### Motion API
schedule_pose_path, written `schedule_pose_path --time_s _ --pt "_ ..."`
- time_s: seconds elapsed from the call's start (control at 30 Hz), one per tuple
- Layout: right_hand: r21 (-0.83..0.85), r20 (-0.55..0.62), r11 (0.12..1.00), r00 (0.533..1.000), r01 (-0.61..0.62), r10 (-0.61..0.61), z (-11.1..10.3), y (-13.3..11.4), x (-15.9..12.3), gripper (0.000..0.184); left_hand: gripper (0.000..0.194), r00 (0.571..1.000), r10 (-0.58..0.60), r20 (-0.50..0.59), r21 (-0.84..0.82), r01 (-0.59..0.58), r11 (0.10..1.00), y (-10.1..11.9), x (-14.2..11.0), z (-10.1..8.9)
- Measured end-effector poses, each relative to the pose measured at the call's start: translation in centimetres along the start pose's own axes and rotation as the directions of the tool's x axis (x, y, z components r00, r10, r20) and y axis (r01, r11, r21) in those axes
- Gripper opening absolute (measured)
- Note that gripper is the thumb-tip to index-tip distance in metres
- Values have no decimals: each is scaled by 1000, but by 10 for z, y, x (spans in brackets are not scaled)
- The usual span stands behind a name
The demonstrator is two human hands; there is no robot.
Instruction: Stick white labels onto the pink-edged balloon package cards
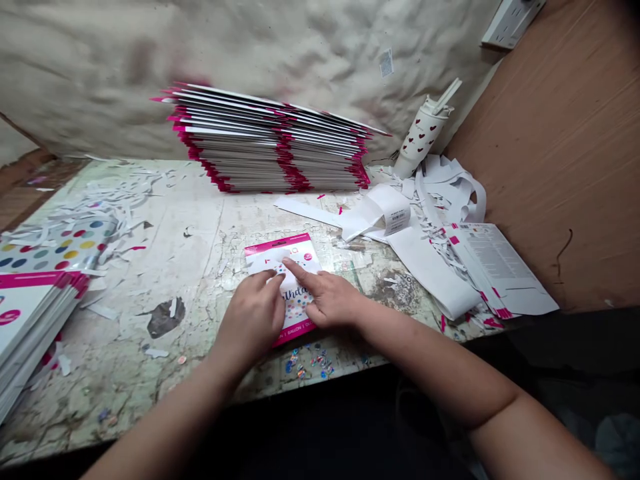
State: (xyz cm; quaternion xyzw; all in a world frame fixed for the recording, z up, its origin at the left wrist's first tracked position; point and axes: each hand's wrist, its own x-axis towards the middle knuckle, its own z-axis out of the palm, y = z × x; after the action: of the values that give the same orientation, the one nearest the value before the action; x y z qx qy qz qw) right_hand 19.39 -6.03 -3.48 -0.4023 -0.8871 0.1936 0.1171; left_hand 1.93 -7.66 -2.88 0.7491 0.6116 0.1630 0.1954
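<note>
A small pink-and-white printed card [280, 253] with coloured dots and lettering lies flat on the worn table [200, 227] in front of me. My left hand [253, 321] rests on its lower left part, fingers curled and pressing down on it. My right hand [327, 298] lies on its right side, index finger stretched out across the card's middle, the other fingers folded. Both hands cover most of the card's lower half.
A tall stack of pink-edged white cards [273, 143] stands behind. More stacked cards [30, 320] and a dotted sheet [55, 248] lie at left. Paper strips and label backing [435, 220] are heaped at right beside a heart-patterned cup [420, 140]. A wooden panel [560, 147] rises at right.
</note>
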Motion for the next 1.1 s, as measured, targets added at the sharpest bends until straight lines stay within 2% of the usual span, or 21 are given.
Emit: schedule_pose_path --time_s 0.03,0.1,0.17,0.27,0.3,0.33,0.37,0.43,0.5,0.57,0.63,0.77,0.87,0.93,1.0,1.03,1.07,1.1 --pt "20 2 1000 1000 -7 7 -1 0 0 86 48 995 78 -59 114 -71 991 0 -11 7" --pt "93 -8 995 1000 -28 29 -6 1 -1 86 54 977 190 -92 315 -153 937 0 -26 21" --pt "178 -114 984 992 -26 47 -15 2 0 79 58 976 197 -89 413 -144 899 1 -34 30" --pt "291 -373 956 925 42 73 -30 4 10 48 57 975 191 -111 473 -118 873 3 -33 35" --pt "366 -406 929 907 52 109 -32 6 15 36 57 974 195 -119 481 -115 869 4 -32 35" --pt "477 -381 878 910 40 165 -33 7 21 25 57 971 202 -127 484 -117 867 5 -31 35" --pt "608 -296 794 927 -3 230 -31 9 27 18 57 969 207 -134 483 -118 867 5 -31 35" --pt "810 -24 557 940 -180 340 -24 14 37 16 56 968 207 -145 471 -117 875 5 -32 35" --pt "859 192 371 894 -353 405 -15 18 43 18 55 971 187 -151 448 -102 888 4 -34 36" --pt "850 258 308 847 -427 465 -6 21 46 18 54 973 160 -166 425 -76 902 4 -36 37" --pt "821 237 351 827 -451 510 -1 24 46 19 52 971 145 -190 409 -56 911 4 -38 38" --pt "662 163 559 825 -499 542 1 29 49 16 52 960 171 -220 397 -72 915 6 -38 39" --pt "581 140 635 831 -509 538 -4 29 49 12 54 955 230 -186 433 -130 892 3 -36 39" --pt "433 28 750 840 -499 542 -10 22 45 12 55 958 254 -135 461 -166 872 1 -35 37" --pt "194 -135 866 862 -460 488 -14 9 38 26 54 962 254 -96 469 -181 864 1 -34 35" --pt "79 -179 908 890 -411 419 -13 2 34 34 53 964 253 -76 468 -190 863 1 -34 35" --pt "1 -171 938 924 -346 341 -12 -5 29 39 51 965 258 -54 463 -205 862 2 -34 34" --pt "-23 -116 959 954 -281 276 -10 -10 24 43 49 964 266 -33 458 -221 861 3 -35 34"
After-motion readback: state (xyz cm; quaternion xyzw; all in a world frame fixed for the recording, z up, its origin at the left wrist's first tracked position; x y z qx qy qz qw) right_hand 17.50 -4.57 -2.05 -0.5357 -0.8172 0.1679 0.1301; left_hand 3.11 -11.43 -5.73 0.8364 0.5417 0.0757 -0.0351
